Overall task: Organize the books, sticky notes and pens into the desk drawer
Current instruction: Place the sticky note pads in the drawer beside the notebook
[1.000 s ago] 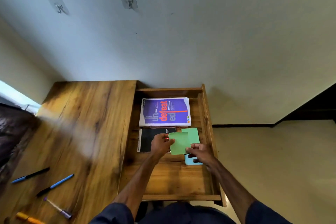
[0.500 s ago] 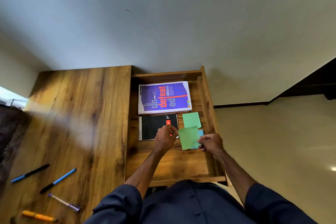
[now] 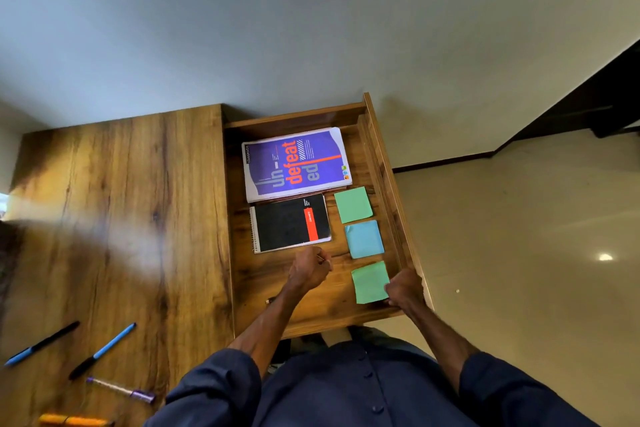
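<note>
Drawer (image 3: pixel 381 156) open, wood.
- Purple "undefeated" book (image 3: pixel 296 163): flat at the 12 o'clock end, cover up.
- Black spiral notebook (image 3: pixel 289 224) with red stripe: flat, just at 6 o'clock of the book, spiral on its 9 o'clock edge.
- Sticky pads in a column along the 3 o'clock wall, apart: far green pad (image 3: pixel 352 204), blue pad (image 3: pixel 364 238), near green pad (image 3: pixel 370 282). Right hand (image 3: pixel 403 289) touches the near one's 3 o'clock edge; grip unclear.
- Pens on the surface at 8 o'clock of the drawer, well apart from it: black-blue pen (image 3: pixel 41 343), blue-black pen (image 3: pixel 102 350), purple-capped pen (image 3: pixel 119 390), orange marker (image 3: pixel 74 421).
</note>
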Available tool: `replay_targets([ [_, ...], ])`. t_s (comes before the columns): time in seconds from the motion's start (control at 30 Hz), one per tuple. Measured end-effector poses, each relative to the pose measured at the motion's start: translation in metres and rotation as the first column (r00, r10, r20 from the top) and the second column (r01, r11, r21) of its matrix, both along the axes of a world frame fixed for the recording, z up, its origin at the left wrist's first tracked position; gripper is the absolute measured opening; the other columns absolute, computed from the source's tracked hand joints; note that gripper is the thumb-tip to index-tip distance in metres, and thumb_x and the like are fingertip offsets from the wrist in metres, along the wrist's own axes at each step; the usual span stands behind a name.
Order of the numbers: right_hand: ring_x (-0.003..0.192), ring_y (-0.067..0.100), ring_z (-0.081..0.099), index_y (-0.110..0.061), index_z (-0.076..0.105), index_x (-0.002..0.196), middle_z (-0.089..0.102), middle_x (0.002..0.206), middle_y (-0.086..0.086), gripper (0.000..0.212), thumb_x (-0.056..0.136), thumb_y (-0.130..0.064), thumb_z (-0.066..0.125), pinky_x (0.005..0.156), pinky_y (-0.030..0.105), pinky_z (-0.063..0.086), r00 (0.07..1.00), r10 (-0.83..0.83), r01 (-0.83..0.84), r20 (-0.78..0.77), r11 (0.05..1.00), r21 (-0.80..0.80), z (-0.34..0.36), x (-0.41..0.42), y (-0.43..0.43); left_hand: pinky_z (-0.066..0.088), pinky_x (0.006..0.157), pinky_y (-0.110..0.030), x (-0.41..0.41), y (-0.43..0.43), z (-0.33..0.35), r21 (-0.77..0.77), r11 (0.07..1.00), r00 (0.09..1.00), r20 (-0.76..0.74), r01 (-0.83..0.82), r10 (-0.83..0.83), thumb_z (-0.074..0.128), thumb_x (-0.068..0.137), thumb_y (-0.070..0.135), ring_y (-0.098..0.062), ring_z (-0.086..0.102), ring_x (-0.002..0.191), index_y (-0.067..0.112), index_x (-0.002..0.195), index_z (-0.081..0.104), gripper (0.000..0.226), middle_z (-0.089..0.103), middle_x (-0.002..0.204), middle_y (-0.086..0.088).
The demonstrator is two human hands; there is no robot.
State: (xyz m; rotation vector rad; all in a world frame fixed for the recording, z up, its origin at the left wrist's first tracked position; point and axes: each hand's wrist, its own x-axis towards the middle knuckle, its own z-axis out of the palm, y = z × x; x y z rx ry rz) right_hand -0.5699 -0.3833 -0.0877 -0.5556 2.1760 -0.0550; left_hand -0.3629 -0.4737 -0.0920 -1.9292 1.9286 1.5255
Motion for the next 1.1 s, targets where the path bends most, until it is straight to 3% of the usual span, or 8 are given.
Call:
replay_targets([
  [0.1,0.099,0.027,0.071,-0.003,0.066,0.111,0.071,0.112,0.011,0.027,0.089,-0.017,0.073,0.062,0.028,0.051,0.985,0.154,-0.151,-0.076,0.988,0.039,0.006,0.002,-0.001,0.058,0.059,-0.025,0.001,0.000,-0.002,0.012,1.000,1.000,0.004,0.016,-0.016,0.066,0.093,0.017,-0.011,0.071,0.068,0.019,0.085,0.068,0.009,0.074,0.083,0.004],
  [0.2,0.099,0.026,0.069,-0.006,0.067,0.110,0.070,0.109,0.010,0.025,0.088,-0.019,0.070,0.064,0.028,0.048,0.946,0.289,-0.287,-0.145,0.957,0.038,0.009,0.006,-0.001,0.060,0.062,-0.029,0.001,-0.002,-0.002,0.027,0.999,1.000,0.005,0.020,-0.020,0.066,0.093,0.017,-0.013,0.072,0.068,0.019,0.084,0.068,0.009,0.075,0.083,0.003],
  [0.3,0.099,0.025,0.068,-0.010,0.063,0.112,0.068,0.109,0.008,0.027,0.087,-0.017,0.072,0.066,0.029,0.050,0.902,0.392,-0.405,-0.183,0.914,-0.037,0.006,0.013,-0.001,0.054,0.056,-0.024,0.000,-0.003,0.001,0.045,0.998,0.999,0.008,0.032,-0.032,0.063,0.095,0.015,-0.010,0.070,0.065,0.019,0.086,0.066,0.010,0.075,0.084,0.002],
  [0.37,0.104,0.023,0.065,-0.010,0.064,0.114,0.064,0.118,0.008,0.028,0.088,-0.015,0.072,0.078,0.032,0.057,0.836,0.522,-0.538,-0.169,0.840,-0.069,-0.002,0.019,-0.004,0.052,0.054,-0.021,-0.002,-0.002,0.004,0.051,0.998,1.000,0.007,0.028,-0.028,0.063,0.096,0.015,-0.009,0.069,0.064,0.020,0.085,0.065,0.012,0.076,0.084,0.002],
  [0.5,0.125,0.029,0.049,-0.016,0.054,0.135,0.037,0.148,0.013,0.045,0.092,-0.024,0.066,0.098,0.041,0.051,0.675,0.735,-0.737,-0.065,0.676,-0.011,-0.020,0.033,-0.003,0.050,0.053,-0.018,-0.004,0.003,0.005,0.069,0.997,0.999,0.004,0.032,-0.033,0.064,0.097,0.015,-0.009,0.068,0.064,0.022,0.085,0.064,0.013,0.076,0.086,0.000],
  [0.6,0.129,0.035,0.044,-0.016,0.048,0.141,0.023,0.152,0.019,0.042,0.102,-0.032,0.049,0.105,0.045,0.046,0.650,0.759,-0.758,-0.023,0.651,0.039,-0.024,0.030,0.007,0.048,0.050,-0.018,-0.002,0.007,0.006,0.075,0.997,1.000,-0.003,0.023,-0.023,0.063,0.097,0.015,-0.009,0.068,0.063,0.022,0.085,0.064,0.013,0.076,0.087,0.000],
  [0.7,0.131,0.039,0.044,-0.016,0.044,0.144,0.013,0.157,0.019,0.044,0.103,-0.031,0.045,0.108,0.046,0.044,0.695,0.719,-0.719,0.002,0.695,0.011,-0.030,0.018,0.019,0.049,0.050,-0.019,0.002,0.011,0.008,0.078,0.997,1.000,-0.012,0.025,-0.024,0.062,0.097,0.014,-0.010,0.067,0.064,0.021,0.085,0.064,0.015,0.076,0.087,-0.001],
  [1.1,0.129,0.036,0.045,-0.014,0.046,0.144,0.017,0.151,0.019,0.044,0.104,-0.033,0.043,0.108,0.045,0.044,0.716,0.698,-0.698,-0.009,0.714,-0.055,-0.036,0.005,0.023,0.054,0.052,-0.020,0.004,0.017,0.011,0.085,0.996,1.000,-0.007,0.016,-0.015,0.061,0.098,0.016,-0.011,0.068,0.068,0.016,0.092,0.068,0.008,0.075,0.088,0.000],
])
